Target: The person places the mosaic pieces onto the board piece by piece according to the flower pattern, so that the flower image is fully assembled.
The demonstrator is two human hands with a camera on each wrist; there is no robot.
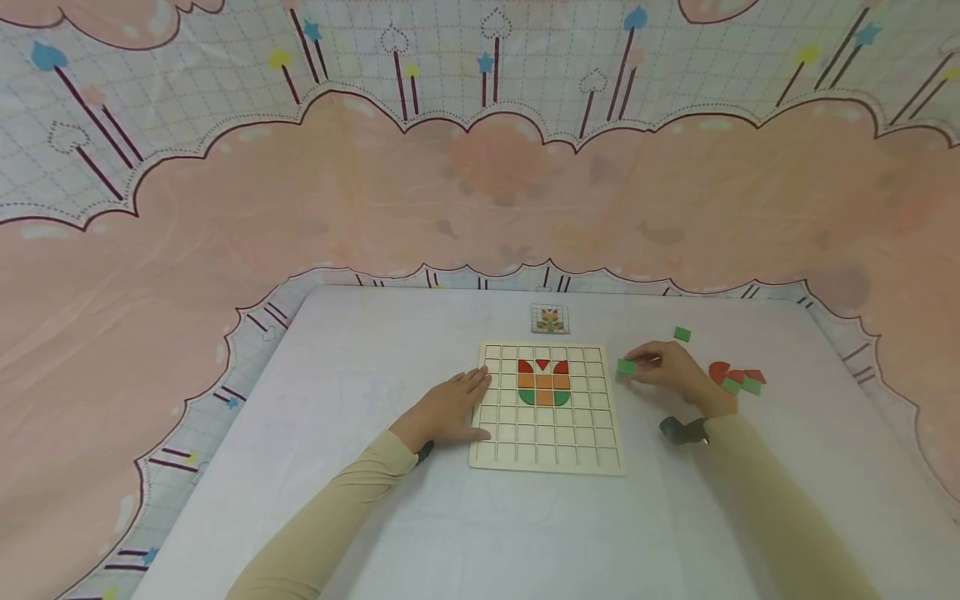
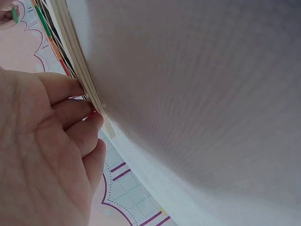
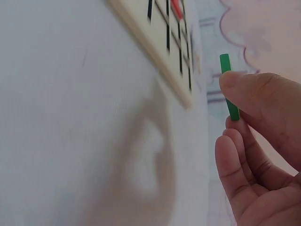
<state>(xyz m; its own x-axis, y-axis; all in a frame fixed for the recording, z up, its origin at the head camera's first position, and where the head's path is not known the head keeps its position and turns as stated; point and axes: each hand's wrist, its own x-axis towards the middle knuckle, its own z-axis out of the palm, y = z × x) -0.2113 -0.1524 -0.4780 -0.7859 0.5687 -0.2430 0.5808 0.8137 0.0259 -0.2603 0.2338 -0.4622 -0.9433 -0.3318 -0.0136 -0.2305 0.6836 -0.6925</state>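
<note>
Pieces [image 1: 544,381] of red, orange and green sit in our board [image 1: 545,454], nearer its far edge; the work looks part-done. Off its right edge, our right hand [image 1: 673,368] pinches a green tile [image 1: 625,367]; another green tile [image 1: 682,334] and a red-and-green cluster [image 1: 736,377] lie loose on the desk [image 1: 360,358]. Our picture card [image 1: 550,319] lies toward the desk's far edge. Our left hand [image 1: 450,408], fingers extended, covers part of the board's left edge.

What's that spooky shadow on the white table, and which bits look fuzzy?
Right wrist view: a soft shadow, probably cast by the right hand, falls on the white table; the patterned cloth behind looks blurry, the green piece sharper. Left wrist view: the white table dims to grey toward the top right. Head view: faint shadows lie beside the sleeves.
</note>
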